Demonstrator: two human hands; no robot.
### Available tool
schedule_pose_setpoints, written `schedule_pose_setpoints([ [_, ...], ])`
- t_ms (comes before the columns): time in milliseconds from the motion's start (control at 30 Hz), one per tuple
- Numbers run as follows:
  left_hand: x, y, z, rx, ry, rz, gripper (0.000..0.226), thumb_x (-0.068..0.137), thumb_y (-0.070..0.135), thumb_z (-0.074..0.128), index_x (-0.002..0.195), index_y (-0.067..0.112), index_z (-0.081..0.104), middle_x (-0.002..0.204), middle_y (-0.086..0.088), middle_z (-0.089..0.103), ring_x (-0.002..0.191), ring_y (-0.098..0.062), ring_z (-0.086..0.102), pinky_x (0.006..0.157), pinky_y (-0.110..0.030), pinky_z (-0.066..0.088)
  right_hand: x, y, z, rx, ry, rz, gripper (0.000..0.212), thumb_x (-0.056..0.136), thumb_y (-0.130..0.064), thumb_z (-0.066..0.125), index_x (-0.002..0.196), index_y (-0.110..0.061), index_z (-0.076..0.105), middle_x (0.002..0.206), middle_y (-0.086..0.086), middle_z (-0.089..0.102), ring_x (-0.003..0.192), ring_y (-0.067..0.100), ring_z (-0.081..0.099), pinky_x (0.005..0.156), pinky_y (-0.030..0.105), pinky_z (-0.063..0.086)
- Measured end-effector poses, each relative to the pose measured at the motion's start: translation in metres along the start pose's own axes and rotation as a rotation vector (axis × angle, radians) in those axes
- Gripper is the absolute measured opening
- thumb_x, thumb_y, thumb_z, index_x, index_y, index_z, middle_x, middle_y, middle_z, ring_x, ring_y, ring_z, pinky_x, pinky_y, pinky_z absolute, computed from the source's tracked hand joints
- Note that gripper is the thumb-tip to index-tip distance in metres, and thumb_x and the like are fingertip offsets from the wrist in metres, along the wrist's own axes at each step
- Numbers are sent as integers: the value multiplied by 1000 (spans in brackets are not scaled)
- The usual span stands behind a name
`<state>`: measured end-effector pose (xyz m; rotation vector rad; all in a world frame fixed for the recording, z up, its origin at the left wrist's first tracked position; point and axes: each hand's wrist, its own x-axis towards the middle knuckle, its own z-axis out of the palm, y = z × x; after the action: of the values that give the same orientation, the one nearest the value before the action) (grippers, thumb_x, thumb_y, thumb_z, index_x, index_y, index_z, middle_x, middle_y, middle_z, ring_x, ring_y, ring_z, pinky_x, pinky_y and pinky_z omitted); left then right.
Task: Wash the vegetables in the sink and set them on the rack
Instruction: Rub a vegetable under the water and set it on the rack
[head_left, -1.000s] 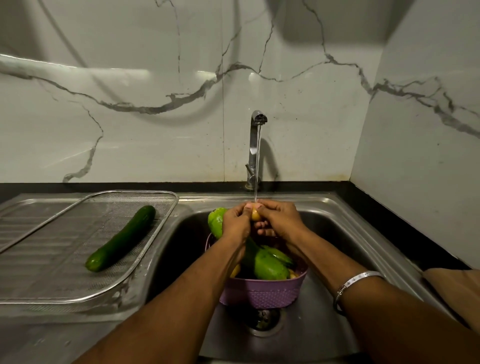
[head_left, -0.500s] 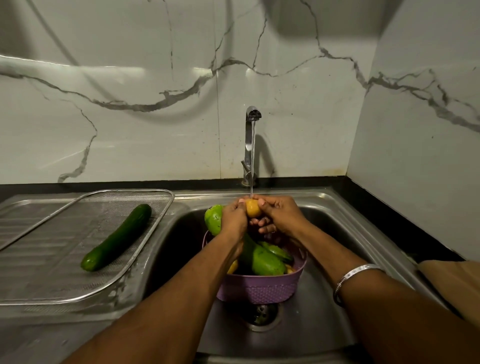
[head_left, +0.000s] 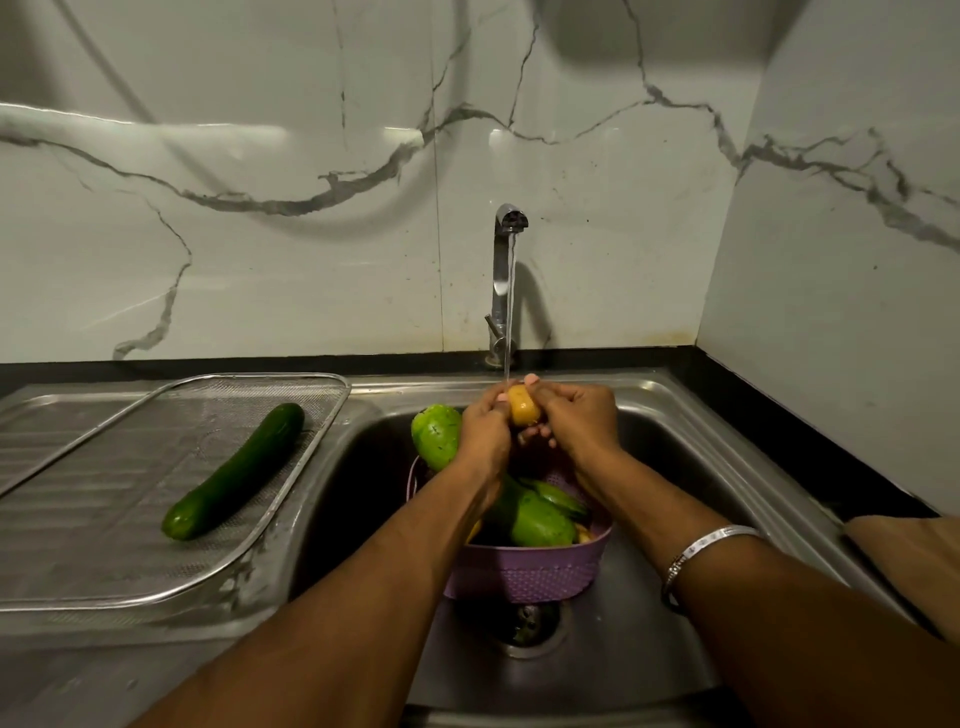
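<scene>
My left hand and my right hand together grip a small yellow vegetable under the stream from the tap, over the steel sink. Below them a purple basket stands in the sink with green vegetables and some yellow ones inside. A pale green vegetable sticks up at the basket's left rim. One dark cucumber lies on the mesh rack on the drainboard to the left.
The sink drain shows just in front of the basket. A marble wall runs behind and along the right. A brown object lies on the counter at the right edge.
The yellow vegetable has turned in my fingers and more of it shows under the water. My hands stay under the tap.
</scene>
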<state>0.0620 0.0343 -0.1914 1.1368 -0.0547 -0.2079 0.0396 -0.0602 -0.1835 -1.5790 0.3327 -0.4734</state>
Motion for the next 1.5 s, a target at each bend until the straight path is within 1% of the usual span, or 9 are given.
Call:
schedule_pose_setpoints([
  [300,6,6,-7,-2,76,80,35,108,6,28,124,11,58,82,-12,63,42,-8,56,42,-19,48,5,-6,3,227,-217,178,19,100,-6,59,111,-9,74,81,17,75,60,18,66,57,25,61],
  [467,9,2,-11,97,38,174,40,105,19,49,144,13,50,130,-14,63,112,-24,65,100,-40,53,3,-11,-1,275,-181,149,17,100,-8,59,107,-13,73,74,16,72,61,19,68,66,32,62],
  [533,10,-1,-15,110,4,193,46,100,19,60,143,9,52,132,-15,64,121,-27,62,107,-44,49,5,-12,-5,340,-148,169,17,101,-7,56,109,-7,71,76,20,71,59,19,69,63,32,64],
  [733,3,4,-15,115,-88,199,54,93,-1,63,145,6,48,135,-16,62,125,-25,60,108,-39,47,4,-13,-4,587,-80,328,11,103,-8,53,106,0,60,74,16,64,48,14,66,47,27,58],
  [1000,7,-2,-11,104,159,216,34,92,16,71,125,9,68,114,-11,73,105,-21,70,91,-32,57,0,-3,5,480,-60,312,12,103,-11,56,97,-4,64,73,17,72,61,20,71,61,35,64],
  [1167,12,1,-15,61,251,175,18,95,23,68,107,15,77,91,-6,77,91,-26,73,87,-43,60,-6,-9,3,396,-119,257,15,104,-11,53,111,-7,65,78,23,72,61,23,73,64,34,64],
  [1267,8,3,-18,33,152,151,28,100,24,59,118,7,72,88,-9,75,77,-21,69,80,-36,60,-8,-10,2,414,-98,254,19,105,-10,52,117,-2,64,71,21,71,55,22,72,63,35,64],
  [1400,7,3,-16,101,-92,126,37,102,23,53,139,19,59,123,-11,69,109,-22,67,97,-38,55,0,-10,-7,478,-43,257,23,104,-10,52,122,2,62,82,21,72,64,23,73,66,37,65],
  [1500,6,0,-12,99,-77,112,39,101,23,56,140,20,57,128,-10,67,121,-26,63,106,-45,49,-1,-8,-6,435,-56,262,22,104,-11,53,121,0,62,92,23,73,75,26,74,70,38,64],
])
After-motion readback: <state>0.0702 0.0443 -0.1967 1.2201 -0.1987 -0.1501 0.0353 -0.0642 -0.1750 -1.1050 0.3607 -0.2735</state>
